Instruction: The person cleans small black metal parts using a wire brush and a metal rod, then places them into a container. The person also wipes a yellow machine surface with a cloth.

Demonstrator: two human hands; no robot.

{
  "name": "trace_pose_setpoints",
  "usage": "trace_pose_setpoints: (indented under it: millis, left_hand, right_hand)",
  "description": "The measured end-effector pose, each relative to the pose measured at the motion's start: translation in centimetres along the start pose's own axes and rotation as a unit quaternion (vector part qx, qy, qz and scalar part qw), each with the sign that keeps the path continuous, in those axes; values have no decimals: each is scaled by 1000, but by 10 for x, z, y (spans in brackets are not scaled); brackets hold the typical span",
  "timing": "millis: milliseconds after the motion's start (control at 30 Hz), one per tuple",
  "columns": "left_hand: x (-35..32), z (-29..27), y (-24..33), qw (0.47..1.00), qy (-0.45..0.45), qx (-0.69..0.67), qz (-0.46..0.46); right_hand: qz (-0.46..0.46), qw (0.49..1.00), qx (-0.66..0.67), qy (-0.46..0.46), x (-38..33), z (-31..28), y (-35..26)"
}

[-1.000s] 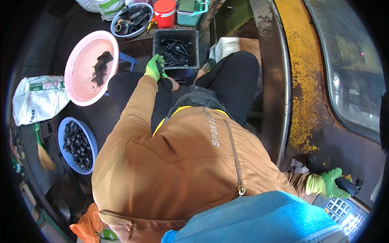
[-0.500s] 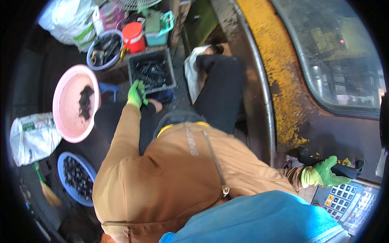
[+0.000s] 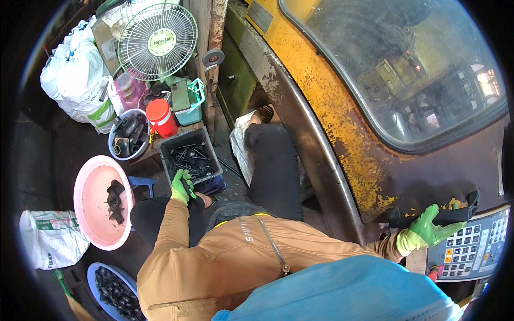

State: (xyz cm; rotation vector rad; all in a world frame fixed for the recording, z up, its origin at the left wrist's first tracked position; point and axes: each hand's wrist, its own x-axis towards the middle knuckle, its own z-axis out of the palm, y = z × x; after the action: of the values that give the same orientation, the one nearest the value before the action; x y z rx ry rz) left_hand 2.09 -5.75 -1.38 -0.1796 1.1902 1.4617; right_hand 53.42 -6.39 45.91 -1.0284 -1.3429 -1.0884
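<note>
Two gloved hands are far apart: our left hand (image 3: pixel 182 186) curls around a dark metal piece at the near edge of the black tray (image 3: pixel 210 155) ahead, while our right hand (image 3: pixel 428 231) lies spread on the black handle (image 3: pixel 459 215).

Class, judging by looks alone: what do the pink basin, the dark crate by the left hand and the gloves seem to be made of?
Pink basin: probably plastic, smooth and evenly coloured. Dark crate: likely moulded plastic, dull with thin rimmed walls. Gloves on left hand and right hand: seemingly coated fabric, bright green, matte.
</note>
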Motion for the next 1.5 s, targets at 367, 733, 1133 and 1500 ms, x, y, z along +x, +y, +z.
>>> trace_pose_setpoints:
  millis: [367, 733, 1133, 1500]
  left_hand:
    - [1, 6, -3, 999, 16, -36, 33]
    - [-6, 34, 11, 990, -66, -118, 23]
    - [-126, 133, 36, 938, -144, 202, 244]
    - [-5, 11, 147, 976, 44, 72, 199]
  right_hand:
    - [-3, 998, -66, 1, -2, -5, 3]
    - [89, 988, -121, -26, -9, -14, 27]
    - [152, 612, 494, -599, -143, 142, -218]
    - [140, 385, 506, -759, -244, 235, -316]
